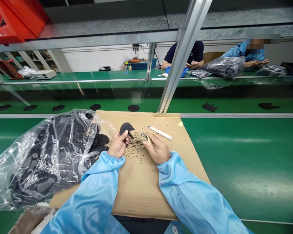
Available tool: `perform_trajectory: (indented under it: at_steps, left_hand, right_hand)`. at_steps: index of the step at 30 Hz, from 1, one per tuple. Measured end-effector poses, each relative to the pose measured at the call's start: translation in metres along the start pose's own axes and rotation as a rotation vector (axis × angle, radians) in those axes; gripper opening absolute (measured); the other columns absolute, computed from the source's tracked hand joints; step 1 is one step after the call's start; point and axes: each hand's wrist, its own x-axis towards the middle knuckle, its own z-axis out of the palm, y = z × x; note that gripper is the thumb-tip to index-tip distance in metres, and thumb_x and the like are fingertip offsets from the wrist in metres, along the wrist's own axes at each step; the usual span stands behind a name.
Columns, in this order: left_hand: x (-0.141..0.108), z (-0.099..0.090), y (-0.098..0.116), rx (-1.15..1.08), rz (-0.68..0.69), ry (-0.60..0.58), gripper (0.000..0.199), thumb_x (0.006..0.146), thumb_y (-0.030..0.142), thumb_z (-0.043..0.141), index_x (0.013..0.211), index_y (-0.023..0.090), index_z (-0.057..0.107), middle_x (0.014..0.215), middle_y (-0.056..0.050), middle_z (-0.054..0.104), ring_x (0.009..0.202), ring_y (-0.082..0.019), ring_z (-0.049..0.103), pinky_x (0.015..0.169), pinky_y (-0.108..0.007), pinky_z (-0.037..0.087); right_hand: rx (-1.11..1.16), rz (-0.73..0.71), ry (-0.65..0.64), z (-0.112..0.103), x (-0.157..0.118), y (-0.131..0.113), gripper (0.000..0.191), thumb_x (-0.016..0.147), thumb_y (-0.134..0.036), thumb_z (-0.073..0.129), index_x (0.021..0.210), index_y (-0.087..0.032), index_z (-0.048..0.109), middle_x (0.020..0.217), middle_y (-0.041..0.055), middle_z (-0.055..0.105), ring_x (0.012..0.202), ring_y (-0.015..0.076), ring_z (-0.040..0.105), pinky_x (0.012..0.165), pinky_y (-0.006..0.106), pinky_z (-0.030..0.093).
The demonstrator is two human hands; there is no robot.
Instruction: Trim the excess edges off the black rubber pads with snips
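Note:
Round black plastic pieces [126,127] are pinched between the thumb and fingers of my left hand [118,144]. My right hand [158,149] is closed around small cutters [147,139], whose metal jaws point left toward the black pieces without touching them. Under both hands lies a brown cardboard sheet [141,191], strewn with many tiny black scraps [136,151]. A white knife-like tool [160,132] rests on the cardboard just beyond my right hand.
A clear plastic bag [46,159] full of black pieces lies at the left, with loose pieces [102,139] at its mouth. A metal post [180,61] rises behind the cardboard. More black pieces [133,108] sit on the green belt. Two people work across it.

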Motion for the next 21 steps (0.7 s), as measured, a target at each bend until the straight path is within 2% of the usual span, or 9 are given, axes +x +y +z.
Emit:
perform_trajectory:
  at_steps: [5,7,13,21]
  left_hand:
    - [-0.0008,0.0,0.0017,-0.06,-0.1,-0.014,0.03,0.072,0.016,0.075,0.091,0.017,0.053,0.079,-0.003,0.066,0.071,-0.015,0.066,0.059,-0.025,0.054]
    - [-0.0018,0.0009,0.0026,-0.046,-0.112,-0.03,0.027,0.074,0.013,0.072,0.092,0.016,0.053,0.078,-0.003,0.066,0.07,-0.015,0.067,0.06,-0.025,0.055]
    - [-0.0012,-0.0009,0.0027,-0.024,-0.16,-0.027,0.029,0.072,0.016,0.076,0.095,0.016,0.058,0.071,0.002,0.058,0.054,-0.008,0.056,0.044,-0.016,0.041]
    - [-0.0063,0.002,-0.0002,-0.029,-0.26,-0.09,0.028,0.073,0.015,0.075,0.098,0.016,0.063,0.069,0.001,0.056,0.051,-0.007,0.048,0.045,-0.017,0.036]
  right_hand:
    - [-0.002,0.001,-0.033,0.0005,-0.0009,-0.0028,0.033,0.092,-0.043,0.053,0.114,-0.022,0.065,0.099,0.008,0.066,0.091,0.0221,0.063,0.085,0.036,0.054]
    - [-0.005,-0.003,-0.049,0.0007,-0.0017,-0.0029,0.034,0.092,-0.045,0.053,0.114,-0.022,0.064,0.1,0.0081,0.066,0.093,0.0221,0.063,0.085,0.035,0.054]
    - [-0.008,-0.032,-0.141,0.0026,-0.0049,-0.0022,0.036,0.093,-0.046,0.053,0.116,-0.021,0.063,0.104,0.0092,0.066,0.095,0.0218,0.063,0.087,0.035,0.054]
    - [-0.091,-0.142,-0.253,0.0084,-0.0074,-0.0062,0.037,0.096,-0.045,0.049,0.118,-0.018,0.062,0.102,0.0112,0.066,0.095,0.0231,0.062,0.088,0.037,0.052]
